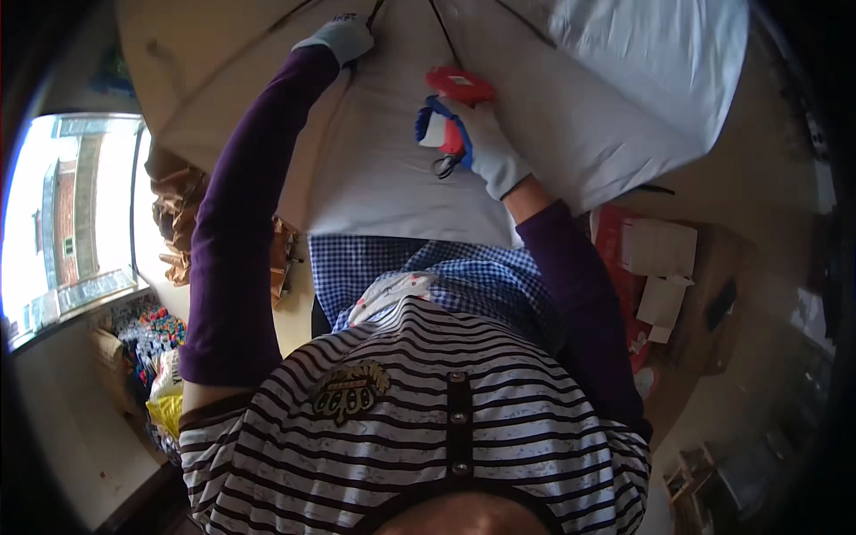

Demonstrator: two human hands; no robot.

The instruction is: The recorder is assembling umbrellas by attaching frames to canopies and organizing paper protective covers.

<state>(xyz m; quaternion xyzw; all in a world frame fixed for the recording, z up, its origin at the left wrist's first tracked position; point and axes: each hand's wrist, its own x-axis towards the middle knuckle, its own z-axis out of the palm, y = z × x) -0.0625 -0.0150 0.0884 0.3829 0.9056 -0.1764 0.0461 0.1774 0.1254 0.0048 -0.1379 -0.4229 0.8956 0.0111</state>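
A large silver-grey umbrella canopy [401,169] spreads open before me, crossed by thin dark ribs [446,37]. Up at the far left, my left hand [341,40], in a pale glove, is closed around one dark rib where it meets the cloth. My right hand [486,147], gloved in white and blue, grips a red hand tool [460,86] with a rounded head. The tool lies over the middle of the canopy, and a small metal ring [444,167] hangs by its lower end. My fingers partly cover the tool, so its exact kind cannot be made out.
Blue checked cloth [357,267] covers my lap below the canopy edge. Left stand brown paper bundles [174,205], a bright window [76,205] and a heap of colourful small items [156,334]. At right are a cardboard box [713,294] and a red item with white paper [660,250].
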